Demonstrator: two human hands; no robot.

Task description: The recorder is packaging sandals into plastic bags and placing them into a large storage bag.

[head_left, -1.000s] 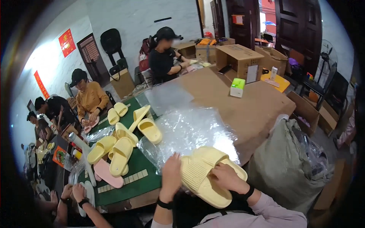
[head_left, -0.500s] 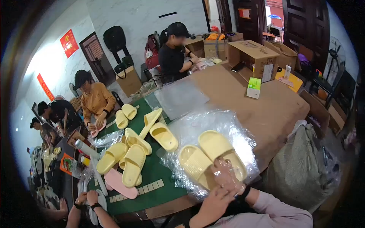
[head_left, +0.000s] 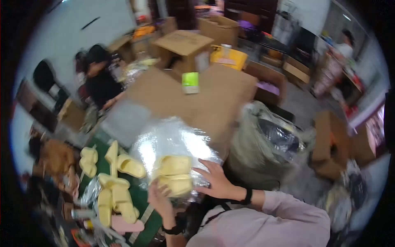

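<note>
A pair of pale yellow slippers (head_left: 175,175) lies side by side on a stack of clear plastic bags (head_left: 173,133) at the table's near edge. My left hand (head_left: 160,201) is at the lower left side of the pair, its fingers against the nearer slipper and smeared by motion; I cannot tell whether they grip it or the plastic. To the right of the slippers, my right hand (head_left: 216,181) is open, fingers spread, its fingertips close to their edge. More yellow slippers (head_left: 121,197) are heaped on the green mat (head_left: 146,224), with a pink slipper (head_left: 127,225) partly beneath them.
A large pale sack (head_left: 255,152) stands right of the table. Cardboard boxes (head_left: 183,43) and a green-and-white box (head_left: 190,83) sit on the table's far part. A person in black (head_left: 101,78) works at far left; others are nearby. Another carton (head_left: 335,144) stands on the floor at right.
My view has swung to the right. My right hand has come off the slippers to their right side, and my left hand has moved apart from it to their left side.
</note>
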